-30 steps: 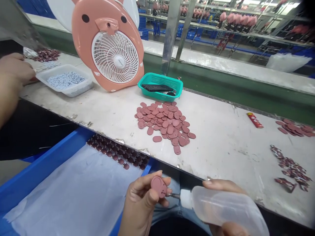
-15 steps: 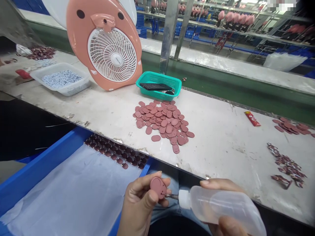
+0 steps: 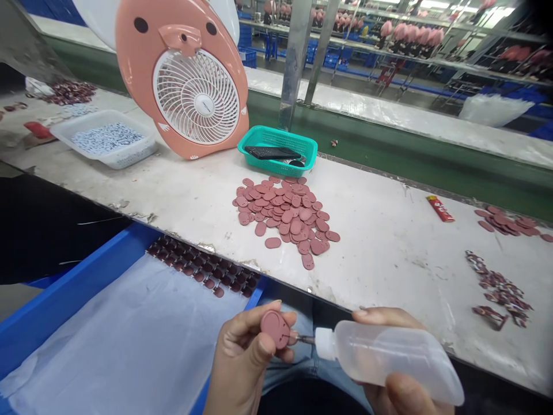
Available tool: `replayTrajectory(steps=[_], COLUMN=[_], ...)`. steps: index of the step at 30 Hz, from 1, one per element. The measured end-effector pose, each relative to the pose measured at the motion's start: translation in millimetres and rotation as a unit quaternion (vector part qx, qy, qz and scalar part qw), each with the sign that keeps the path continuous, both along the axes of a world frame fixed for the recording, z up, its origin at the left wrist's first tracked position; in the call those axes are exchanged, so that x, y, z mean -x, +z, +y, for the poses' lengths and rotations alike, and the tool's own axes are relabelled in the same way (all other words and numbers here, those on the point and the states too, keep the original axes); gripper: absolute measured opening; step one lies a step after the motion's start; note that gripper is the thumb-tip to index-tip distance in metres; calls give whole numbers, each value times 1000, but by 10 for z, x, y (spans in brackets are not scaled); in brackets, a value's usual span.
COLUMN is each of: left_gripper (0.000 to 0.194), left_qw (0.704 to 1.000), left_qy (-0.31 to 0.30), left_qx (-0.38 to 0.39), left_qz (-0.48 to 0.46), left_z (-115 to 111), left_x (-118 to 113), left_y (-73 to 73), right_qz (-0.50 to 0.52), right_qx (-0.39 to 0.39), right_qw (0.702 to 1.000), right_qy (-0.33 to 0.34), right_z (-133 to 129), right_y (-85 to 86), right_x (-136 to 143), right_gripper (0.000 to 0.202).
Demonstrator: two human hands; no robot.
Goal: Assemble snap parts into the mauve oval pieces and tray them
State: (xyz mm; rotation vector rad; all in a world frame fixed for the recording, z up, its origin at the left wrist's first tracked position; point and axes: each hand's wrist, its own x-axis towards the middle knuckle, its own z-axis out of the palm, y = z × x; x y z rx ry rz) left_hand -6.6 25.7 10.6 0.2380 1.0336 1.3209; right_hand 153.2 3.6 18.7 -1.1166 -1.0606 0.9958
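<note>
My left hand (image 3: 244,351) pinches a dusty-red oval disc (image 3: 275,329) between thumb and fingers, its face with small holes turned toward me. Wrapped around a translucent squeeze bottle (image 3: 389,354) with a white cap is my right hand (image 3: 400,380). The bottle lies tilted nearly flat, its thin metal nozzle tip at the lower right of the disc's face. Whether the tip touches the disc I cannot tell. Ahead on the worktable is a heap of similar red discs (image 3: 287,213).
A blue bin (image 3: 108,271) with rows of finished-looking dark red pieces (image 3: 203,265) stands at lower left. On the table are a pink fan (image 3: 199,98), a green basket (image 3: 259,164) holding a black phone, a white tray (image 3: 116,155), a red packet (image 3: 440,208) and small dark parts (image 3: 501,288).
The bottle and its nozzle have shifted slightly relative to the disc, with a little more of the nozzle showing. Both hands keep their grips.
</note>
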Motion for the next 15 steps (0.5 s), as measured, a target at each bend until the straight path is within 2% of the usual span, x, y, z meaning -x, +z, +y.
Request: replayTrajectory(steps=[4,15], left_gripper=[40,41], left_qw=[1000,1000], left_qy=[-2,0], left_qx=[5,3], left_qz=[1,7], left_z=[-2,2], left_x=[0,7], left_y=[12,2], right_qz=[0,-52], right_qx=[-3,-27], right_qw=[1000,998], right_qy=[18,-8], right_z=[5,25], right_y=[7,39], right_x=[-24,-11], right_gripper=[33,28])
